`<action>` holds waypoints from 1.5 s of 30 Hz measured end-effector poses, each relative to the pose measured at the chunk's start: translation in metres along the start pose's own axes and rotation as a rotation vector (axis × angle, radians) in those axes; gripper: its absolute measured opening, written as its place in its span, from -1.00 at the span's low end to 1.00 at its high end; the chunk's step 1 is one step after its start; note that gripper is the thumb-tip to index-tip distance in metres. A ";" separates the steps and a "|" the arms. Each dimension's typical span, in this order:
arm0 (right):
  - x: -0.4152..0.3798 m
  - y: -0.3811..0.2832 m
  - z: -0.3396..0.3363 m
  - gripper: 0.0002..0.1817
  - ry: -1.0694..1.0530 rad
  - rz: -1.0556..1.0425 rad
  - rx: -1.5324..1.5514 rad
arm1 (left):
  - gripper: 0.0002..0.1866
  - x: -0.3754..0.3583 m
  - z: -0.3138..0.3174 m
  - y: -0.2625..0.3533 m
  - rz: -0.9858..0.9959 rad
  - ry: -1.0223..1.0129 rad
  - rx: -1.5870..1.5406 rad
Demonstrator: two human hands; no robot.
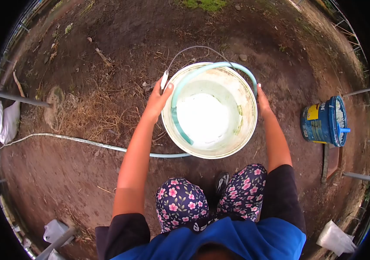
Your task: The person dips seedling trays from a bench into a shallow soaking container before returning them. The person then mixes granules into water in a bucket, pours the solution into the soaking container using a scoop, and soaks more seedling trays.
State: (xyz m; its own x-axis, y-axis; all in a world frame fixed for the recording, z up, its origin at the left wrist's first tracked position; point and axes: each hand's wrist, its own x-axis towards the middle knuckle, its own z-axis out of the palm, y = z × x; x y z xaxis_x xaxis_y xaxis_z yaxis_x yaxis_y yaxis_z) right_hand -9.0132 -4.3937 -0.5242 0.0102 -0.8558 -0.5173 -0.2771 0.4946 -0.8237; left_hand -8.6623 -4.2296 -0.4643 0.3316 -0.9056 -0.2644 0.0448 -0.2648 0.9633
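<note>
A white bucket [166, 123] stands in front of my knees, its wire handle [201, 46] swung to the far side. Pale water [206, 119] lies in the bottom. A light blue-green hose [248, 71] runs over the far right rim, and its end dips into the water. My left hand [155, 103] holds the bucket's left side, thumb up by the rim, close to the white handle grip [164, 80]. Against the opposite side presses my right hand [263, 100], its fingers mostly hidden behind the wall. The bucket is held between both hands.
The hose [85, 142] trails left across the bare soil. A blue bucket [321, 121] with whitish contents stands at right, beside a small board [333, 162]. Grey posts [20, 97] edge the plot. White bags [8, 121] lie near the sides; dry straw [94, 110] covers ground at left.
</note>
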 end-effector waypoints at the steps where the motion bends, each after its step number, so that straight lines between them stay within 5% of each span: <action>1: 0.009 0.002 -0.003 -0.18 -0.035 0.007 0.040 | -0.25 -0.005 0.001 0.006 0.050 0.006 0.005; 10: -0.019 -0.057 -0.013 -0.21 0.076 -0.145 -0.004 | -0.24 -0.040 -0.013 0.064 0.089 0.071 -0.074; 13: -0.064 -0.079 -0.028 -0.28 0.129 -0.114 -0.240 | -0.22 -0.053 -0.029 0.083 -0.186 0.231 -0.161; 16: -0.124 -0.090 -0.063 -0.38 0.175 -0.196 -0.735 | -0.26 -0.088 -0.049 0.109 -0.346 0.297 0.022; 18: -0.182 -0.104 -0.086 -0.37 0.104 -0.188 -0.865 | -0.32 -0.108 -0.080 0.058 -0.302 0.217 0.323; 21: -0.223 -0.071 -0.109 -0.50 0.119 -0.413 -0.906 | -0.37 -0.179 -0.089 0.106 -0.438 0.077 0.732; 22: -0.231 -0.050 -0.124 -0.54 -0.009 -0.167 -0.793 | -0.40 -0.205 -0.096 0.100 -0.362 0.002 0.819; 23: -0.251 -0.031 -0.134 -0.58 0.031 -0.453 -0.874 | -0.41 -0.234 -0.096 0.120 -0.450 -0.030 0.827; 25: -0.281 0.015 -0.161 -0.54 -0.091 0.091 -0.685 | -0.42 -0.274 -0.101 0.181 -0.641 -0.099 0.816; 26: -0.331 -0.047 -0.145 -0.50 -0.144 0.448 -0.562 | -0.43 -0.294 -0.105 0.183 -0.641 -0.065 0.775; 29: -0.377 -0.141 -0.103 -0.58 -0.126 0.519 -0.701 | -0.44 -0.335 -0.113 0.157 -0.500 0.119 0.611; 32: -0.378 -0.184 -0.077 -0.61 -0.308 0.433 -0.890 | -0.46 -0.396 -0.121 0.190 -0.599 0.380 0.309; 36: -0.364 -0.244 0.022 -0.65 -0.571 0.195 -1.027 | -0.52 -0.451 -0.138 0.208 -0.686 0.719 0.046; 39: -0.367 -0.259 0.143 -0.64 -0.808 -0.089 -0.974 | -0.61 -0.490 -0.171 0.190 -0.529 1.082 -0.227; 45: -0.498 -0.291 0.361 -0.50 -1.156 -0.244 -1.045 | -0.87 -0.615 -0.378 0.182 -0.245 2.156 -0.038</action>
State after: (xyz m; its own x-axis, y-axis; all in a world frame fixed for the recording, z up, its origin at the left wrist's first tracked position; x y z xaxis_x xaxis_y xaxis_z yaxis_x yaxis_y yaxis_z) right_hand -8.5912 -4.0568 -0.1103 0.7149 -0.0805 -0.6946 -0.6686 -0.3694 -0.6453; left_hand -8.5021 -3.5960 -0.1092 0.5775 0.8132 0.0715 0.2450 -0.2562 0.9351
